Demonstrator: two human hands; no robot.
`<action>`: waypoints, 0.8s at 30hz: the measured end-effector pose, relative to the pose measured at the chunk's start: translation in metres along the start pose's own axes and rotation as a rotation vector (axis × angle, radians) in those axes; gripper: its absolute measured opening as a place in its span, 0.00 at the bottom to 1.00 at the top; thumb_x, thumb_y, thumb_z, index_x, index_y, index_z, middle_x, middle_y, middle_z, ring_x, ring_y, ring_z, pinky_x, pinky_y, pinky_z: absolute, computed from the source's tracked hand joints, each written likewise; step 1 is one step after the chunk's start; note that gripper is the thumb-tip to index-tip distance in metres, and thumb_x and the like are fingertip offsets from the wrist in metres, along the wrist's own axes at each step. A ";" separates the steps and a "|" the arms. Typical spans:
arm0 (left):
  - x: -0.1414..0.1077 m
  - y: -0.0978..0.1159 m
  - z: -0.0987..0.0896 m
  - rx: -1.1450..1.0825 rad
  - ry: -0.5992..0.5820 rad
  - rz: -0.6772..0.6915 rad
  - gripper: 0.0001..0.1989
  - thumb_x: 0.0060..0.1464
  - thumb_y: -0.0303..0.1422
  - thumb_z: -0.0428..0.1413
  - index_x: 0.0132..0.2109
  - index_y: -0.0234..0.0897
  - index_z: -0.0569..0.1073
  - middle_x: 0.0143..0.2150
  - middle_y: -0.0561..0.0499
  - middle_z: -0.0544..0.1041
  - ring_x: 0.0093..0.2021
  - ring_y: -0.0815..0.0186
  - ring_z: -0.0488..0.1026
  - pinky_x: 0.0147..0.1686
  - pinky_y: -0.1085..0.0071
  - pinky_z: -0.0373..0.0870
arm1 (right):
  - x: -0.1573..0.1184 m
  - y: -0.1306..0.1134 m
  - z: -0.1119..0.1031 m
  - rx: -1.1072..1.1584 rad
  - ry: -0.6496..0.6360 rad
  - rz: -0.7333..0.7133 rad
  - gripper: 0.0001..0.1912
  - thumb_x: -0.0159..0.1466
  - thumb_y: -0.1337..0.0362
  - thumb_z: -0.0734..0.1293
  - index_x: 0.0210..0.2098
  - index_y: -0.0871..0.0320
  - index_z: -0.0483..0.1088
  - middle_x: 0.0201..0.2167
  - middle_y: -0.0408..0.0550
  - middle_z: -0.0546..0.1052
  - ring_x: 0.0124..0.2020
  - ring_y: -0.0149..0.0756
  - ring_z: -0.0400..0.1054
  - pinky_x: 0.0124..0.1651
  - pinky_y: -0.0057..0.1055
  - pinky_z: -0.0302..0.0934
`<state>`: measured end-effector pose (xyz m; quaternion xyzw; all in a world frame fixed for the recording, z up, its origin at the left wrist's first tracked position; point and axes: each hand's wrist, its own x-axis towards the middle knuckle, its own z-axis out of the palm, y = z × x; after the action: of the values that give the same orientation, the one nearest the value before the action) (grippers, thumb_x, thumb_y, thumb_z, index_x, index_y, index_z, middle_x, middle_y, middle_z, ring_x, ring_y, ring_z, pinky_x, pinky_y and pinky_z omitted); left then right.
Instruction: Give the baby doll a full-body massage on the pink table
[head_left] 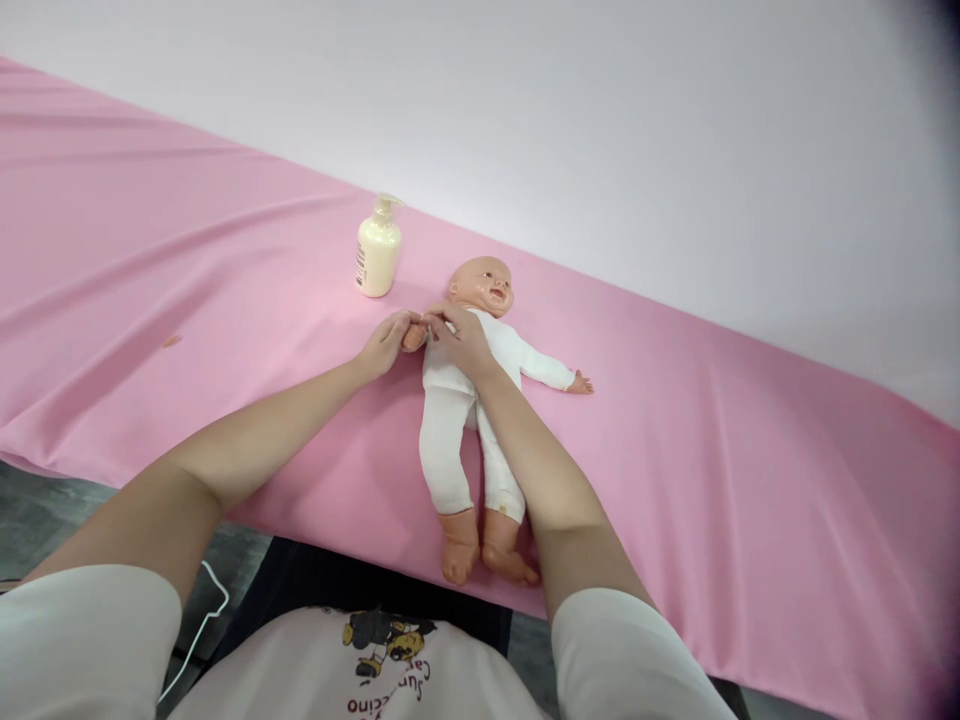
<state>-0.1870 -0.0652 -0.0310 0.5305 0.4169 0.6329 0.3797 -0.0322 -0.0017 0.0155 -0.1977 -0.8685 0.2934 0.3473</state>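
Note:
A baby doll point(448, 455) in a white top and trousers lies on its back, with its head away from me and its feet near the table's front edge. My left hand point(385, 343) is closed around the doll's hand point(413, 338) on the left side. Across the doll's chest reaches my right hand point(463, 340), its fingers curled onto the same doll arm near the wrist. My fingers hide most of that forearm. The doll's other arm point(547, 368) stretches out to the right, untouched.
A cream pump bottle point(379, 252) stands upright behind my left hand. Pink cloth point(637, 440) covers the table, with folds and a small brownish mark point(172, 341) at the left. A white wall point(600, 130) rises behind. A white cable point(196, 635) hangs below the front edge.

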 end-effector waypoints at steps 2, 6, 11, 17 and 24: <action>0.000 -0.004 -0.003 0.172 -0.067 0.178 0.29 0.65 0.57 0.43 0.36 0.38 0.75 0.37 0.45 0.78 0.42 0.61 0.74 0.51 0.63 0.69 | 0.000 0.001 -0.002 0.013 0.055 0.027 0.14 0.70 0.55 0.60 0.35 0.56 0.70 0.29 0.44 0.73 0.31 0.34 0.66 0.42 0.34 0.62; 0.002 -0.007 -0.005 0.451 -0.135 0.237 0.25 0.69 0.47 0.39 0.36 0.39 0.74 0.40 0.45 0.78 0.45 0.59 0.73 0.56 0.62 0.65 | 0.001 0.001 -0.003 0.027 0.001 0.034 0.16 0.70 0.52 0.60 0.34 0.56 0.69 0.29 0.43 0.72 0.31 0.33 0.65 0.41 0.33 0.62; 0.005 -0.011 -0.006 0.528 -0.096 0.141 0.20 0.68 0.41 0.42 0.36 0.38 0.73 0.38 0.45 0.75 0.43 0.59 0.71 0.51 0.62 0.66 | 0.000 0.000 -0.001 0.018 -0.093 0.023 0.17 0.70 0.50 0.60 0.36 0.56 0.71 0.32 0.45 0.75 0.35 0.35 0.67 0.43 0.33 0.62; 0.003 -0.009 -0.011 0.559 -0.198 0.013 0.18 0.52 0.37 0.59 0.49 0.35 0.75 0.52 0.42 0.72 0.57 0.51 0.68 0.60 0.54 0.64 | 0.000 -0.001 -0.003 -0.020 -0.191 0.062 0.12 0.68 0.57 0.62 0.37 0.57 0.73 0.33 0.45 0.77 0.35 0.34 0.68 0.39 0.30 0.59; 0.014 -0.002 -0.036 0.480 -0.408 -0.091 0.29 0.41 0.27 0.58 0.54 0.37 0.74 0.59 0.42 0.70 0.62 0.50 0.67 0.63 0.55 0.64 | 0.001 0.001 0.000 -0.044 -0.223 0.089 0.10 0.67 0.59 0.62 0.35 0.58 0.71 0.31 0.43 0.74 0.32 0.32 0.65 0.38 0.29 0.56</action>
<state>-0.2248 -0.0564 -0.0314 0.7017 0.4930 0.3795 0.3473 -0.0327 -0.0001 0.0158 -0.2098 -0.8984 0.3093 0.2309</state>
